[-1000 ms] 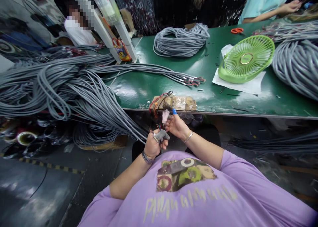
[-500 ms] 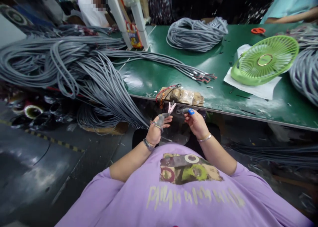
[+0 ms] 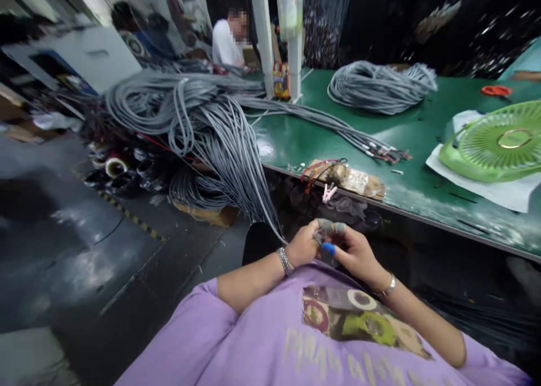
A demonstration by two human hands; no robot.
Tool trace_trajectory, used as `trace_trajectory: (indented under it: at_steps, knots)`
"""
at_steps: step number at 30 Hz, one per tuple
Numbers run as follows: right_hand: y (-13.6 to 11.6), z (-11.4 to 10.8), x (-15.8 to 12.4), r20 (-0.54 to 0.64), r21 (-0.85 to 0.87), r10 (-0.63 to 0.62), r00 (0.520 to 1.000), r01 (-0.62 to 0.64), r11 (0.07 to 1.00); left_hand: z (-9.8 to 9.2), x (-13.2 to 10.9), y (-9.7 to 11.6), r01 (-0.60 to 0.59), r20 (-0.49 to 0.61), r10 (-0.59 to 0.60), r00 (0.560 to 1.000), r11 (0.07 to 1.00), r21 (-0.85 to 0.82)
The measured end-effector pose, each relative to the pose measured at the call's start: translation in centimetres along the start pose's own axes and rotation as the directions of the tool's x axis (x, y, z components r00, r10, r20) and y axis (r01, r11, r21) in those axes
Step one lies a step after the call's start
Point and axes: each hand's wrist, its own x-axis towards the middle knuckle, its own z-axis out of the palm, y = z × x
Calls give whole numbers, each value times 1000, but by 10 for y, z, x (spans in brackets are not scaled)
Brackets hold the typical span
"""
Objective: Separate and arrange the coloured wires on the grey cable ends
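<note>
Best to brace left hand (image 3: 305,245) and right hand (image 3: 360,255) together, both curled in close nearer than the wooden block (image 3: 372,187), impossible to tell whether grasping anything, and to leave slack in the grey cables (image 3: 242,143) left of that block.

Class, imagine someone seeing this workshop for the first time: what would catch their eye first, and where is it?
Probably the big heap of looped grey cables spilling off the green tabletop at left. Next, the bright green plastic fan on a white sheet at the picture's right edge. Lower down, the left hand and blue-tipped right hand meet in front of the purple printed shirt.
</note>
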Motion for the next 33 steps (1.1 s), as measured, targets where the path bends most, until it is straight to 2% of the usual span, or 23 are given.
trace_trajectory:
  at_steps: [2, 4, 5, 8, 10, 12, 14, 17, 20, 22, 25, 27, 30, 33]
  knots:
    - [-3, 6, 5, -52, -58, -55, 997, 52, 997, -4, -2, -2, -97, -12, 98, 995, 993, 63]
    - [-3, 12, 9, -63, -22, -51, 997, 50, 999, -8, -4, -5, -162, -11, 164, 986, 983, 91]
    - [-3, 14, 11, -42, 14, -37, 998, 38, 999, -11, -4, -7, -151, -19, 154, 988, 985, 85]
    - [-3, 22, 14, 38, 53, -22, 999, 20, 998, -15, -5, -12, -22, 10, 21, 1000, 999, 43]
    - [-5, 27, 16, 16, -8, -54, 998, 55, 998, -17, -7, -13, -43, 7, 42, 999, 998, 53]
    - [-7, 29, 20, -33, -40, -60, 998, 59, 997, -17, -10, -11, -115, -30, 117, 993, 991, 67]
    - [-9, 28, 25, -26, 57, 25, 999, -23, 998, -18, -14, -7, -149, -83, 154, 985, 987, 54]
    - [-8, 24, 35, 31, 262, 158, 987, -161, 952, -19, -20, -1, -107, -153, 105, 983, 994, -8]
    - [-2, 24, 41, -13, 366, 223, 975, -203, 908, -20, -23, 3, -65, -192, 61, 979, 998, -16]
    - [3, 27, 42, -10, 455, 308, 951, -270, 849, -20, -22, 4, -42, -188, 43, 981, 999, 6]
    - [6, 34, 42, 69, 533, 417, 906, -386, 753, -20, -21, 3, 48, -131, -49, 990, 999, -10]
    - [5, 37, 41, 82, 516, 413, 907, -393, 761, -20, -20, 1, 107, -96, -114, 989, 991, -76]
    - [4, 37, 44, 5, 488, 353, 935, -311, 816, -19, -18, 1, 123, -87, -140, 986, 976, -180]
    - [9, 32, 49, -67, 600, 410, 909, -292, 745, -19, -17, 2, 98, -112, -136, 984, 952, -290]
